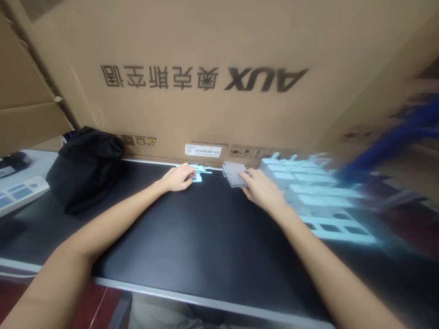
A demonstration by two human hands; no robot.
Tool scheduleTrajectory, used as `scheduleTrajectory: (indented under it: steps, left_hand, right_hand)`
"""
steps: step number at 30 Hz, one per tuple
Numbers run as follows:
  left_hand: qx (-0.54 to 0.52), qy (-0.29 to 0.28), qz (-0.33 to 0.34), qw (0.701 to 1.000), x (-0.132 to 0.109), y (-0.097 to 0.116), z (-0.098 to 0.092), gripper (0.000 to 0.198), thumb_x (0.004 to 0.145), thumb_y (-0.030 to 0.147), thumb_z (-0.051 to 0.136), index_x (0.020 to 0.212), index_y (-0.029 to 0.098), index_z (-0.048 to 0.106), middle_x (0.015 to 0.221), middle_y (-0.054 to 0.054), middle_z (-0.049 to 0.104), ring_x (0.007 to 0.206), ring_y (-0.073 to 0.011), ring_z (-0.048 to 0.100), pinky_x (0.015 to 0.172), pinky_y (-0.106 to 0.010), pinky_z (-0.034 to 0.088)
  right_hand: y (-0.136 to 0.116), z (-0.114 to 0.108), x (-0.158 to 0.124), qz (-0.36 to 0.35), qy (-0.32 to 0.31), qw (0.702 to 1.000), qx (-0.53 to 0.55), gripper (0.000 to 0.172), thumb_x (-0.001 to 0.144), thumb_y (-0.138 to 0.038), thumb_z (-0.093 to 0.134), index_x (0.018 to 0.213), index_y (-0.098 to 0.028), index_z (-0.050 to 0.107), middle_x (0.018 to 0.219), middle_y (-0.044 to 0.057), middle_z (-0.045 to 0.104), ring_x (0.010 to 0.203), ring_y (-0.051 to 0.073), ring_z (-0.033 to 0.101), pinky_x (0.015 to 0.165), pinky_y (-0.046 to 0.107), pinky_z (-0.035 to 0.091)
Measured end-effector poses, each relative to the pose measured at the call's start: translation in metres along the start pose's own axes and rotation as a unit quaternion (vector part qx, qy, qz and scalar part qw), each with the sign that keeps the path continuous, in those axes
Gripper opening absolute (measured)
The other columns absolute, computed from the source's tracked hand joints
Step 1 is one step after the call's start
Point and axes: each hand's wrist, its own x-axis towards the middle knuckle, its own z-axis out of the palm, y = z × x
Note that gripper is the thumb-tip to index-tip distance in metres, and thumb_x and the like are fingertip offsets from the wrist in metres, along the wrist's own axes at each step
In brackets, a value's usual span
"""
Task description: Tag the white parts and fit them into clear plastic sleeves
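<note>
My left hand rests at the far side of the black tabletop, its fingers curled over a small pile of light blue flat pieces. Whether it grips one of them is hidden. In my right hand, pinched between thumb and fingers, is a thin whitish-grey flat piece with stepped edges, perhaps more than one layer. It is held a little right of the pile. Just beyond my right forearm stand stacked pale blue trays or frames, blurred, with rectangular openings in the nearest one.
A large upright cardboard box with upside-down lettering walls off the table's far edge. A black cloth bag lies at left, near a white panel with blue buttons. A blue bar slants at right.
</note>
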Motion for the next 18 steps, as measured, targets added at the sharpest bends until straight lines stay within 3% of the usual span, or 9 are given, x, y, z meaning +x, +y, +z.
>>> scheduleTrajectory:
  steps: [5, 12, 18]
  left_hand:
    - [0.005, -0.001, 0.007, 1.0, 0.0, 0.0, 0.0, 0.016, 0.089, 0.017, 0.051, 0.1, 0.022, 0.062, 0.098, -0.003, 0.069, 0.1, -0.0212, 0.061, 0.082, -0.033, 0.05]
    - [0.003, -0.002, 0.008, 1.0, 0.0, 0.001, 0.0, 0.015, 0.089, 0.016, 0.051, 0.097, 0.022, 0.063, 0.096, -0.003, 0.068, 0.1, -0.0213, 0.061, 0.083, -0.033, 0.05]
    - [0.004, 0.002, 0.014, 1.0, 0.0, -0.003, 0.004, 0.014, 0.089, 0.017, 0.052, 0.096, 0.022, 0.062, 0.096, -0.003, 0.068, 0.099, -0.0217, 0.061, 0.086, -0.035, 0.051]
  right_hand:
    - [-0.008, 0.011, 0.0, -0.001, 0.02, 0.999, 0.045, 0.044, 0.097, -0.029, 0.05, 0.139, -0.018, 0.055, 0.13, 0.019, 0.054, 0.115, 0.031, 0.058, 0.1, 0.046, 0.052]
    - [-0.015, 0.013, -0.002, 0.043, 0.024, 0.996, 0.07, 0.043, 0.101, -0.042, 0.047, 0.134, -0.018, 0.058, 0.128, 0.019, 0.053, 0.11, 0.031, 0.063, 0.092, 0.043, 0.055]
    - [-0.019, 0.012, -0.003, 0.047, 0.048, 0.998, 0.016, 0.049, 0.101, -0.049, 0.042, 0.133, -0.016, 0.059, 0.132, 0.024, 0.054, 0.12, 0.037, 0.054, 0.094, 0.05, 0.051]
